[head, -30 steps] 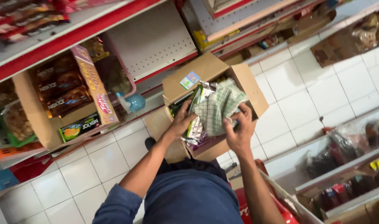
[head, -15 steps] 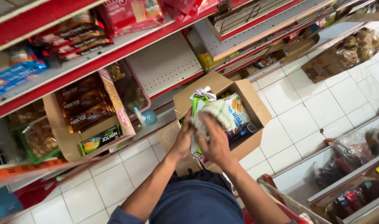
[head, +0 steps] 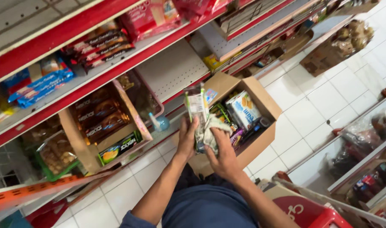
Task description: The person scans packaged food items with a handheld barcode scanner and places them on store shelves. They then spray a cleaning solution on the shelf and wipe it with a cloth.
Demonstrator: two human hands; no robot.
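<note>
Both hands are wrapped around the same stuff: the left hand (head: 187, 139) grips a tall clear snack packet (head: 196, 106) from the side, fingers curled on its lower part, holding it upright, and the right hand (head: 223, 155) is closed over a crumpled grey-white cloth (head: 209, 131) pressed against the bottom of that packet. So cloth and packet are touching, right between the two hands, held up over the near edge of an open cardboard box (head: 262, 101).

That box sits on the white tiled floor (head: 311, 109) and has more goods inside, like a white and blue biscuit pack (head: 242, 109) and some darker wrappers just beside it. Can't tell what the dark ones are, too small.

Off to the left there's a red shelf rack (head: 74, 86) with another carton (head: 102, 126) full of brown chocolate-looking packs tucked under it, and a pink basket (head: 144, 99) right next to that. Lower right you get a red plastic crate (head: 315, 211) near the person's leg.
</note>
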